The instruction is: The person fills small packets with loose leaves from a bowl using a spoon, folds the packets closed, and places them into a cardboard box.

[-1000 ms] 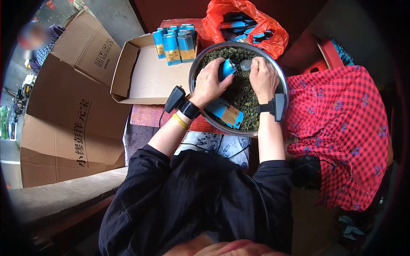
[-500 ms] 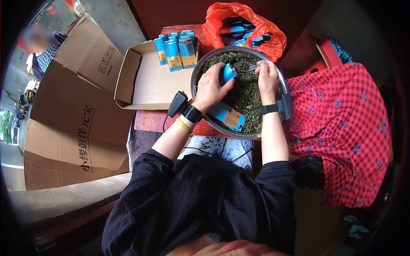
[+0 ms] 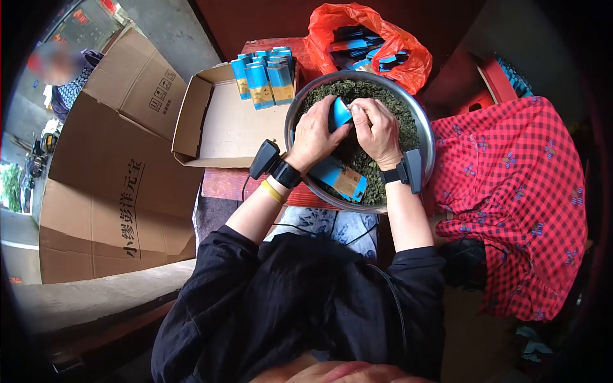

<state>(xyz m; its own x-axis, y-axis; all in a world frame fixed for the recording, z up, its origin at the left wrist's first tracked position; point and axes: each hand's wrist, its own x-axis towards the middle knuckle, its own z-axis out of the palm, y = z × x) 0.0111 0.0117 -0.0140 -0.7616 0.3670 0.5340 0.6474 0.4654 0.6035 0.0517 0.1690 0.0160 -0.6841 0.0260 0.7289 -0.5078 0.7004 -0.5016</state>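
Over a round metal bowl (image 3: 426, 143) of dark green dried leaves (image 3: 403, 121), my left hand (image 3: 315, 132) is wrapped round a small blue packet (image 3: 340, 113). My right hand (image 3: 377, 129) is closed at the packet's upper end, its fingers pinched; the spoon seen earlier is mostly hidden by them. A second blue packet with a gold part (image 3: 345, 179) lies on the leaves near the bowl's front edge.
An open cardboard tray (image 3: 233, 131) holds several upright blue and gold packets (image 3: 260, 83). Behind the bowl sits a red plastic bag (image 3: 415, 64) of packets. A large carton (image 3: 105, 179) and a person (image 3: 64, 70) are left; red checked cloth (image 3: 511, 191) is right.
My right hand has moved left from the leaves on the bowl's right side to the packet's mouth. My left hand keeps its hold on the packet, nearly in place.
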